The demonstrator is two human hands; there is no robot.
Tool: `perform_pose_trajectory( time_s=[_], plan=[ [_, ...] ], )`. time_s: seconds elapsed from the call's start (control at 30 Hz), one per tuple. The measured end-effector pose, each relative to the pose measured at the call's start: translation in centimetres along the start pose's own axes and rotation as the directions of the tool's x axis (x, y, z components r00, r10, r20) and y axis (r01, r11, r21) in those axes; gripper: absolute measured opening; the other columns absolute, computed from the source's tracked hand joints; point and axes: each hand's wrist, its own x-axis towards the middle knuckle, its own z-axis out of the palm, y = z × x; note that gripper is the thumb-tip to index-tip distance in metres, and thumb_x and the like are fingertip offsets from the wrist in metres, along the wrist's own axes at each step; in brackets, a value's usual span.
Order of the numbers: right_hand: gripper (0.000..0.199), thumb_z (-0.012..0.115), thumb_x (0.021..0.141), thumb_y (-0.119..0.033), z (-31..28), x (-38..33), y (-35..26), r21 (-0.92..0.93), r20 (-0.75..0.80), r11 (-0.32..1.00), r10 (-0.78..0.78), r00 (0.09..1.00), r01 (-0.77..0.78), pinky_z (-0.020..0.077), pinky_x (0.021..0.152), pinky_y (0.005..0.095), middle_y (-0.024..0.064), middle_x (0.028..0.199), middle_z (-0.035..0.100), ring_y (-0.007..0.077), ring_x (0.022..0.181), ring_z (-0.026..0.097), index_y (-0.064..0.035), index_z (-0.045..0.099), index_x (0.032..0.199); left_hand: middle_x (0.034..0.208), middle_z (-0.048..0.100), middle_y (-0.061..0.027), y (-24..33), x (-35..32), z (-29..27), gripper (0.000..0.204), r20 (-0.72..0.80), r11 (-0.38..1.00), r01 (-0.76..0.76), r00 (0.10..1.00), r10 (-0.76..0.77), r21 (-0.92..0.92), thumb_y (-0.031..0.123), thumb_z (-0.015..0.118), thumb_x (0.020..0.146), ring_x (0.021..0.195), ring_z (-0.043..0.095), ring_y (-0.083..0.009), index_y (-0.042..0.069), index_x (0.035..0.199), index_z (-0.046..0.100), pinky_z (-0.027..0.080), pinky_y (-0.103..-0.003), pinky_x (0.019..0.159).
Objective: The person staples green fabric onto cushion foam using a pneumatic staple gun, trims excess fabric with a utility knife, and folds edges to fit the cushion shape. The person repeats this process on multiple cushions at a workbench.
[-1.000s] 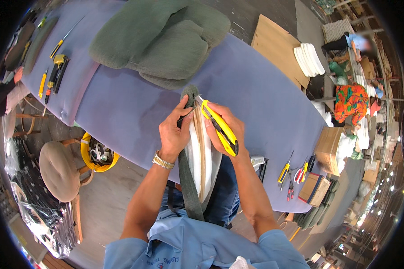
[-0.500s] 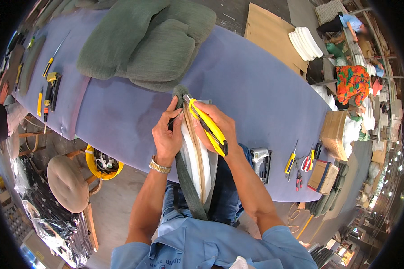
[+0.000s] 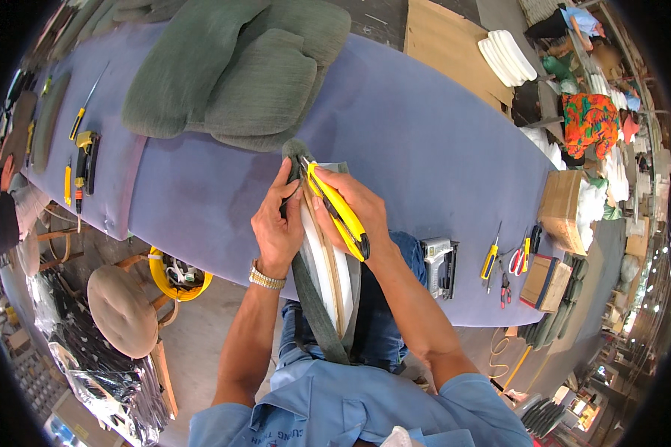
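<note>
Head view. Grey-green upholstered pads (image 3: 257, 89) lie piled beyond the hands on the blue-covered table (image 3: 425, 134); staple gun (image 3: 438, 257) at right. Left hand (image 3: 276, 227) pinches dark fabric (image 3: 295, 149) at the cushion's (image 3: 344, 279) far end; right hand (image 3: 361, 208) grips yellow utility knife (image 3: 341, 212), tip there. Cushion above the lap (image 3: 376, 320): white foam (image 3: 317, 257) flanks a tan board (image 3: 333, 276).

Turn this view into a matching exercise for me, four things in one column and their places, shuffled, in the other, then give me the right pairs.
Things:
1. Yellow utility knife
2. Silver staple gun
3. Round tufted seat
4. Dark green cushions

Places:
A. Off the table, to the left
B. Piled on the table, beyond the hands
C. In the right hand
D. On the table, to the right

Pairs: 1-C, 2-D, 3-A, 4-B
</note>
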Motion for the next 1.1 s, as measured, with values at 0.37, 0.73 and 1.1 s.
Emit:
perform_pose_trajectory(
  time_s=[0.37,0.73,1.1],
  plan=[
    [0.039,0.075,0.087,-0.007,-0.7,0.1,-0.1,0.023,0.061,0.997,0.074,0.995,-0.076,0.0597,0.078,0.0352,0.0127,0.108,0.073,0.0297,0.089,0.073,-0.0067,0.066,0.125,0.133,0.071,-0.0172,0.0,0.1,-0.2,0.007,0.007,0.996,0.082,0.997,-0.082,-0.031,0.006,0.066,0.100,0.107,0.076,-0.0234,0.001,0.105,0.064,0.059,-0.032,0.084],
    [0.036,0.075,0.084,-0.001,0.6,-0.1,1.0,0.089,0.009,0.996,0.015,1.000,-0.015,0.0604,0.094,0.0339,0.0168,0.133,0.069,0.0286,0.117,0.072,-0.0073,0.071,0.120,0.131,0.071,-0.0199,-0.3,0.4,-0.7,0.009,0.016,0.993,0.112,0.994,-0.111,-0.029,0.008,0.064,0.102,0.104,0.074,-0.0186,-0.001,0.103,0.063,0.057,-0.031,0.087],
    [0.040,0.075,0.085,0.000,0.6,0.1,1.6,0.243,0.030,0.969,0.047,0.998,-0.053,0.0578,0.100,0.0353,0.0164,0.132,0.070,0.0283,0.121,0.070,-0.0068,0.067,0.124,0.133,0.070,-0.0211,-0.4,0.8,-1.4,0.013,0.049,0.939,0.281,0.960,-0.277,-0.196,0.010,0.063,0.103,0.106,0.069,-0.0139,-0.002,0.098,0.060,0.055,-0.029,0.092]
  ],
)
